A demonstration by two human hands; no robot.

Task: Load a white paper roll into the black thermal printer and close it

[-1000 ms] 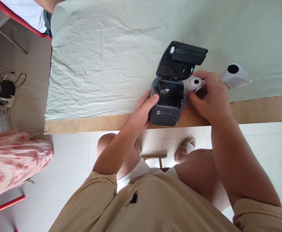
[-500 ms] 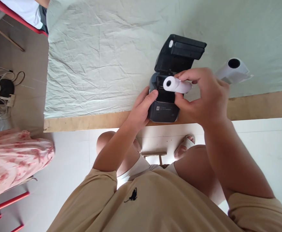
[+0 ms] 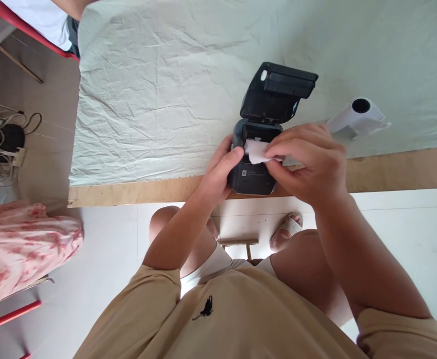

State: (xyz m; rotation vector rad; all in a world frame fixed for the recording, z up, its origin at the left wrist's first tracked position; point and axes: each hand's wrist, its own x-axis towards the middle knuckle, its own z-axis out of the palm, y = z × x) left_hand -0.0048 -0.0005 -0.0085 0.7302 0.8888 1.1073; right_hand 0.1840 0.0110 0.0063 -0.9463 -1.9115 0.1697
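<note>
A black portable receipt printer (image 3: 254,180) stands at the table's front edge with its lid (image 3: 280,92) swung up. My left hand (image 3: 220,169) is closed around the printer's left side, thumb on top near the paper bay. Between the thumb and fingers of my right hand (image 3: 308,159) is a small white paper roll (image 3: 256,150), lying in the opening of the bay. My fingers cover the roll's right part, and its depth in the bay is hard to make out.
To the right on the green cloth (image 3: 158,89) lies a white roll in clear wrapping (image 3: 353,119). A bare wooden edge (image 3: 398,169) runs along the table front. Part of another person's arm (image 3: 78,6) shows at top left, and cables (image 3: 3,144) lie at far left.
My right hand has lowered the paper roll from above the printer into its bay opening, turning the roll's end out of sight. My left hand keeps its hold on the printer.
</note>
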